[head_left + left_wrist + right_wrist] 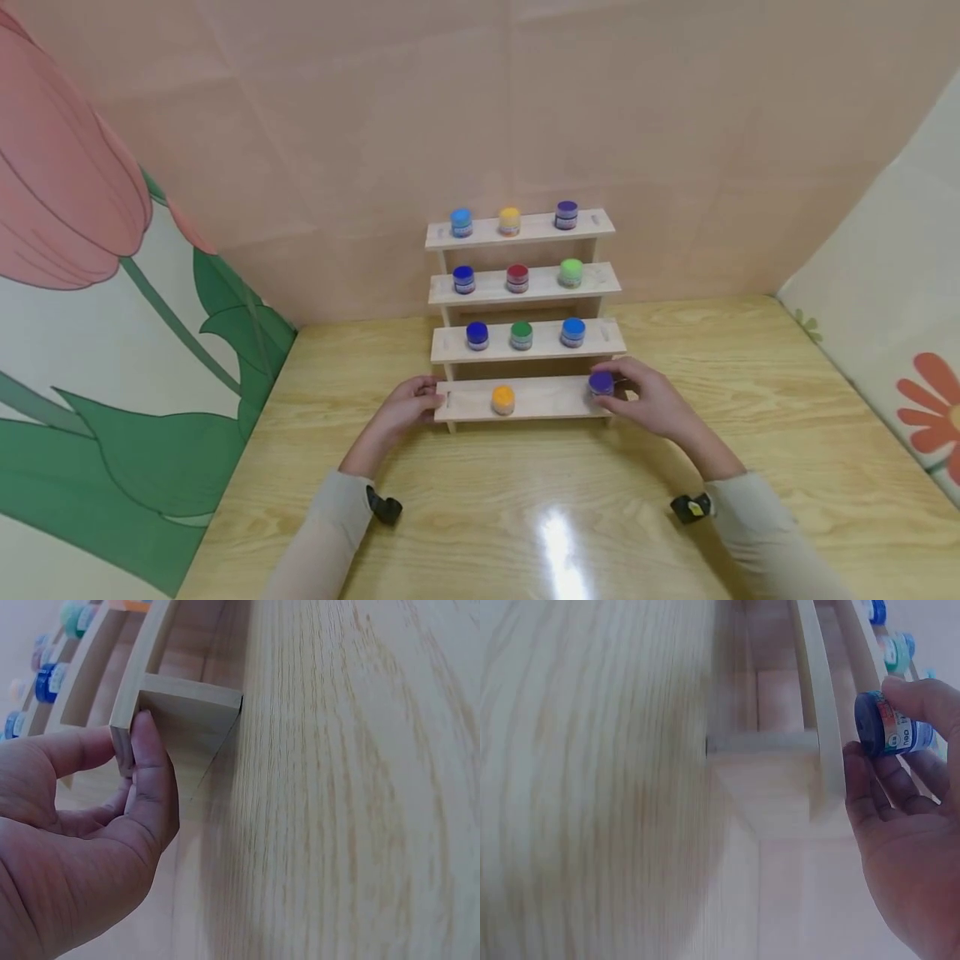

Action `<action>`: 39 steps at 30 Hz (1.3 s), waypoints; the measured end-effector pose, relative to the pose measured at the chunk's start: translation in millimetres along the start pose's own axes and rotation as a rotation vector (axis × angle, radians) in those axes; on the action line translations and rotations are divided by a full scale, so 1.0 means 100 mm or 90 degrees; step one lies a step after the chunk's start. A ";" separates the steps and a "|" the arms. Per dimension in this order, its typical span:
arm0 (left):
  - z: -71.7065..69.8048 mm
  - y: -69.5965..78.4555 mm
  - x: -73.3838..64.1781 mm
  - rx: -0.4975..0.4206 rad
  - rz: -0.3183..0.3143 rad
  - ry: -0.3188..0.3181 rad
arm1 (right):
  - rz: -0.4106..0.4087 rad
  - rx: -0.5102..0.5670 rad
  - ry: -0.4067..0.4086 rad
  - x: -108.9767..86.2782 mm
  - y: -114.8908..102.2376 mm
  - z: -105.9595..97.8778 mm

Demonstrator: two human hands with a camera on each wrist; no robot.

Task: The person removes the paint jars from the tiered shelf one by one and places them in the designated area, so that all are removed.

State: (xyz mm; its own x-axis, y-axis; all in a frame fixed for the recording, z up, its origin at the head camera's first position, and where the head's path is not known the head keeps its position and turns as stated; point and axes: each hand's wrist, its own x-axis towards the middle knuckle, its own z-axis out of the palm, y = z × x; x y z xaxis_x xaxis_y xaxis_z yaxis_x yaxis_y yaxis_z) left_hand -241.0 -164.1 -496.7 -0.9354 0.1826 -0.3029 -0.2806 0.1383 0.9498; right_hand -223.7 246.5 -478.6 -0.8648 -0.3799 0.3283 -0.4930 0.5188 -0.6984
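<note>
A four-step wooden rack [555, 398] stands on the table. At the left end of its lowest board, my left hand [408, 406] pinches the board, thumb and fingers on opposite faces in the left wrist view. My right hand [647, 398] holds a small paint jar with a purple lid [601, 383] between thumb and fingers, at the right end of that board. In the right wrist view the jar's printed label [897, 729] shows, with the jar close beside the board's edge. An orange-lidded jar [503, 400] sits left of the middle on the same board.
The three upper boards each carry three jars, among them a green one [521, 335], a red one [517, 278] and a yellow one [509, 221]. A pink backdrop [360, 150] hangs behind the wood-grain table [480, 508]. Flower-printed panels [915, 333] flank both sides.
</note>
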 end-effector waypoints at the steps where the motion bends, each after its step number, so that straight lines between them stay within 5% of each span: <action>1: 0.00 0.00 -0.01 0.001 0.000 0.001 | -0.004 0.013 0.002 -0.01 0.01 -0.03; 20: 0.00 0.02 -0.02 0.011 0.003 0.005 | 0.046 0.086 0.029 -0.19 0.37 -0.46; 39: 0.00 0.02 -0.04 0.014 0.004 0.006 | 0.197 0.058 0.013 -0.10 0.82 -0.60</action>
State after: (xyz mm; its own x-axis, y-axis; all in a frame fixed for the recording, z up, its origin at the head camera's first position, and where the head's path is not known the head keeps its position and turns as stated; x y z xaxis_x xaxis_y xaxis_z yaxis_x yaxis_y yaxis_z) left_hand -237.6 -164.1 -493.1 -0.9390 0.1747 -0.2962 -0.2703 0.1578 0.9498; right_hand -260.9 338.9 -500.8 -0.9747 -0.1982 0.1032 -0.1960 0.5369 -0.8206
